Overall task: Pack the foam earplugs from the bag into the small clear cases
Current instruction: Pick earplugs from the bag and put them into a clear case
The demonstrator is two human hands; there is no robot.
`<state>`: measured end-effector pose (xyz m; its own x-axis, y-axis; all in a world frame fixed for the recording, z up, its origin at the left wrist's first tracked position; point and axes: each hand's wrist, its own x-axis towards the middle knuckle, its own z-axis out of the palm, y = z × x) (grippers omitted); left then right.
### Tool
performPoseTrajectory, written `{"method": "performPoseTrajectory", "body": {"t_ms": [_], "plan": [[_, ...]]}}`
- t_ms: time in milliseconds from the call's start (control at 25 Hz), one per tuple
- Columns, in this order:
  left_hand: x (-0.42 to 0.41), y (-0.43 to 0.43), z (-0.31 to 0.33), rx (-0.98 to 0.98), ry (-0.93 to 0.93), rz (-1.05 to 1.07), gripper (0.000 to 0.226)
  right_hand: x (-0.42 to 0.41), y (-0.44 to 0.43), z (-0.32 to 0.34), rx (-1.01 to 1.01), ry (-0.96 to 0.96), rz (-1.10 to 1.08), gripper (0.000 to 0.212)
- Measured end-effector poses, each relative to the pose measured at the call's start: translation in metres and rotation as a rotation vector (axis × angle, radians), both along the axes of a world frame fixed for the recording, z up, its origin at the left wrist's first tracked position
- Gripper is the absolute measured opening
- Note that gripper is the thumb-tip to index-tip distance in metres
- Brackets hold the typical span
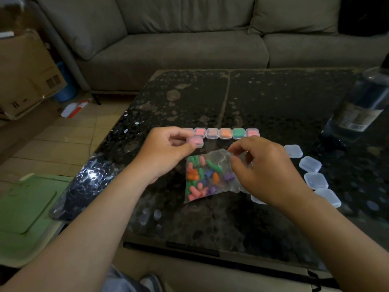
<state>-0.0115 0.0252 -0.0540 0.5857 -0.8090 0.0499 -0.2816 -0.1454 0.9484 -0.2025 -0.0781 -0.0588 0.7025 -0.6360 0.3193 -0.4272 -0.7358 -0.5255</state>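
Both hands were busy: the left hand pinched a small clear case of pink earplugs, the right hand pinched the clear plastic bag of coloured foam earplugs lying between them.

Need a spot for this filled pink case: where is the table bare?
Bare: the far table top between the row of filled cases and the sofa, and the near strip between the bag and the front edge. Crowded: the right side, with empty cases and the bottle.
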Motion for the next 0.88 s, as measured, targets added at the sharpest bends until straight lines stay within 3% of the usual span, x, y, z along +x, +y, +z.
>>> {"method": "performPoseTrajectory", "body": {"t_ms": [200,400,600,880], "plan": [[0.026,-0.001,-0.015,0.069,-0.122,0.063,0.036,0.019,-0.004,0.008,-0.263,0.060,-0.009,0.024],[0.043,-0.010,-0.032,0.078,-0.165,0.134,0.038,0.065,0.007,0.015,0.121,0.232,0.198,0.039],[0.051,-0.017,-0.050,0.049,-0.133,0.130,0.028,0.094,0.007,-0.001,0.217,0.413,0.226,0.042],[0.052,-0.025,-0.059,0.033,-0.212,0.156,0.028,0.100,0.005,-0.012,0.266,0.418,0.232,0.045]]}}
